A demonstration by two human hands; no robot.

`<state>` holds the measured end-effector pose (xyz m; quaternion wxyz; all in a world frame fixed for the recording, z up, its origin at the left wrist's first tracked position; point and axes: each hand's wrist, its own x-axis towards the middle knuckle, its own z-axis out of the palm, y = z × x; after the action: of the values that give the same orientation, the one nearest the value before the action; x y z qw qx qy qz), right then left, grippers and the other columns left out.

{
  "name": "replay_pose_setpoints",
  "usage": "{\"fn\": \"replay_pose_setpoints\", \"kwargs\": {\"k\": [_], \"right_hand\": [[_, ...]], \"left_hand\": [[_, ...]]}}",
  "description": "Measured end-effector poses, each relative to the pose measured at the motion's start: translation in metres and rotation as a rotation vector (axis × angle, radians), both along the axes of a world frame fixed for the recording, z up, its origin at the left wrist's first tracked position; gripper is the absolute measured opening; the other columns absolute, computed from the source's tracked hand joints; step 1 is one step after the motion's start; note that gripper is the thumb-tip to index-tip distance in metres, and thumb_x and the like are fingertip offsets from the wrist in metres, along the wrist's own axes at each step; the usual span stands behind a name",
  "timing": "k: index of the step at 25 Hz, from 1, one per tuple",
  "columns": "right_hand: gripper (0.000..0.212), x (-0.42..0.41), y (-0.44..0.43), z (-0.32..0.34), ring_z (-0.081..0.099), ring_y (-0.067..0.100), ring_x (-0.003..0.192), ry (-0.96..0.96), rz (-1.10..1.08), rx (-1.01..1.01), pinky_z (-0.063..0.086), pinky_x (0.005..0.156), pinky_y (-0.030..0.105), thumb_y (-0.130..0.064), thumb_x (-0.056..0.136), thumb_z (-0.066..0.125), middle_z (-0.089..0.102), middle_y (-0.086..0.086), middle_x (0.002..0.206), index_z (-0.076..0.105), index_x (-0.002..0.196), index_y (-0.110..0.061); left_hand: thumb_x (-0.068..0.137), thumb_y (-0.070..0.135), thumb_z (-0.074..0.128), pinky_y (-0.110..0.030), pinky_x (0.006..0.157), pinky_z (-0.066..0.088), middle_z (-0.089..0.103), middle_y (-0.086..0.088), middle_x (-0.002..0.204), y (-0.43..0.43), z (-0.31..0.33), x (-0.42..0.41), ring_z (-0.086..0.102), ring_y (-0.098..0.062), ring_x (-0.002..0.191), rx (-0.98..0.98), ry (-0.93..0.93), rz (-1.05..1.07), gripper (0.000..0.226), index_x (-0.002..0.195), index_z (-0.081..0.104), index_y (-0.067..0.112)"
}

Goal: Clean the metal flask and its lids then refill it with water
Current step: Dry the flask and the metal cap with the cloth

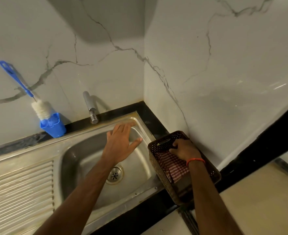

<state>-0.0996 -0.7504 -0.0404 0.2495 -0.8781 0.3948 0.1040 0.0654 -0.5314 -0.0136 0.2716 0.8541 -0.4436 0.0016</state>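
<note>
No metal flask or lid shows in the head view. My left hand [121, 141] is stretched out flat over the steel sink [82, 156], fingers straight and spread, its fingertips near the basin's far right corner; it holds nothing. My right hand [184, 149] is down inside a brown perforated basket [158, 168] to the right of the sink, above a red-and-white checked cloth [172, 165]. Its fingers are curled near the basket's far wall, and whatever lies beneath them is hidden. A chrome tap [90, 107] stands behind the basin with no water running.
A blue-handled bottle brush [29, 95] stands in a blue holder [54, 126] on the black counter strip at the back left. The ribbed drainboard [19, 189] lies left of the basin, the drain [114, 174] at its middle. Marble walls meet in a corner behind the basket.
</note>
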Motion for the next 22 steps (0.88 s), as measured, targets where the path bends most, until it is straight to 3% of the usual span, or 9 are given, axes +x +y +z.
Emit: {"fn": "replay_pose_setpoints", "kwargs": {"k": [5, 11, 14, 18, 20, 22], "right_hand": [[0.034, -0.005, 0.001, -0.036, 0.058, 0.033, 0.113, 0.087, 0.015, -0.079, 0.051, 0.097, 0.044, -0.023, 0.096, 0.052, 0.058, 0.015, 0.129, 0.053, 0.129, -0.015], [0.053, -0.004, 0.007, -0.046, 0.054, 0.035, 0.123, 0.089, -0.074, -0.078, 0.047, 0.101, 0.045, -0.016, 0.099, 0.046, 0.05, 0.02, 0.141, 0.032, 0.149, -0.01], [0.031, 0.001, 0.011, -0.037, 0.061, 0.032, 0.113, 0.106, -0.105, -0.06, 0.051, 0.093, 0.041, -0.021, 0.098, 0.047, 0.061, 0.014, 0.127, 0.057, 0.126, -0.009], [0.015, -0.003, 0.008, -0.009, 0.066, 0.022, 0.09, -0.01, -0.071, 0.021, 0.055, 0.083, 0.037, -0.031, 0.089, 0.064, 0.068, 0.002, 0.095, 0.066, 0.091, -0.016], [0.015, -0.005, 0.001, 0.018, 0.064, 0.012, 0.085, -0.114, -0.032, 0.151, 0.051, 0.075, 0.027, -0.03, 0.086, 0.074, 0.069, -0.004, 0.091, 0.068, 0.093, -0.018], [0.032, -0.008, 0.001, 0.052, 0.061, 0.008, 0.089, -0.188, 0.042, 0.187, 0.049, 0.075, 0.021, -0.031, 0.082, 0.08, 0.067, -0.007, 0.099, 0.067, 0.109, -0.018]], "left_hand": [[0.095, 0.058, 0.056, -0.054, 0.114, 0.026, 0.042, 0.006, 0.153, -0.004, -0.008, -0.005, 0.031, -0.015, 0.144, 0.051, 0.017, -0.038, 0.058, 0.145, 0.041, 0.033], [0.095, 0.057, 0.056, -0.054, 0.114, 0.025, 0.041, 0.007, 0.154, -0.007, -0.013, -0.006, 0.029, -0.014, 0.145, 0.064, 0.036, -0.052, 0.057, 0.145, 0.041, 0.034], [0.095, 0.056, 0.057, -0.054, 0.115, 0.024, 0.04, 0.008, 0.154, -0.007, -0.012, -0.005, 0.029, -0.014, 0.145, 0.076, 0.054, -0.062, 0.056, 0.144, 0.041, 0.035], [0.095, 0.057, 0.058, -0.053, 0.115, 0.025, 0.041, 0.008, 0.153, -0.001, -0.01, -0.001, 0.03, -0.014, 0.144, 0.071, 0.045, -0.072, 0.056, 0.144, 0.043, 0.035], [0.094, 0.059, 0.057, -0.051, 0.114, 0.025, 0.042, 0.008, 0.152, 0.004, -0.007, 0.001, 0.031, -0.014, 0.143, 0.072, 0.043, -0.064, 0.057, 0.143, 0.043, 0.035], [0.089, 0.069, 0.049, -0.05, 0.114, 0.026, 0.044, 0.008, 0.151, 0.01, -0.005, 0.003, 0.032, -0.014, 0.143, 0.071, 0.043, -0.066, 0.063, 0.142, 0.045, 0.034]]}}
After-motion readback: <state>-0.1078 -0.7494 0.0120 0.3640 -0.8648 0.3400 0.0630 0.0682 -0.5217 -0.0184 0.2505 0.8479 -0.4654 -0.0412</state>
